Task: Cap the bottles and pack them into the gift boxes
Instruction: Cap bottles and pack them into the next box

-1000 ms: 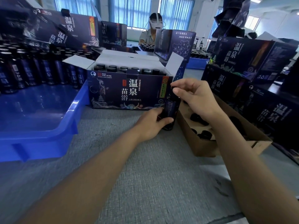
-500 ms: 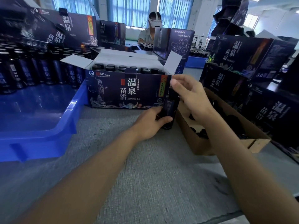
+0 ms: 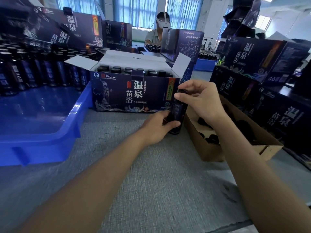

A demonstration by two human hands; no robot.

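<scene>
A dark bottle stands upright on the grey table, just right of the open dark blue gift box. My left hand grips the bottle's lower body. My right hand pinches the black cap on top of the bottle. Inside the gift box stand several capped bottles, with its white flaps folded open.
A brown cardboard box with several loose black caps lies to the right. A blue plastic tray holds several dark bottles at the left. Stacked gift boxes rise on the right. A person sits behind.
My right hand has stayed on the cap and its fingers have shifted around it. My left hand keeps its hold on the bottle, which has not moved.
</scene>
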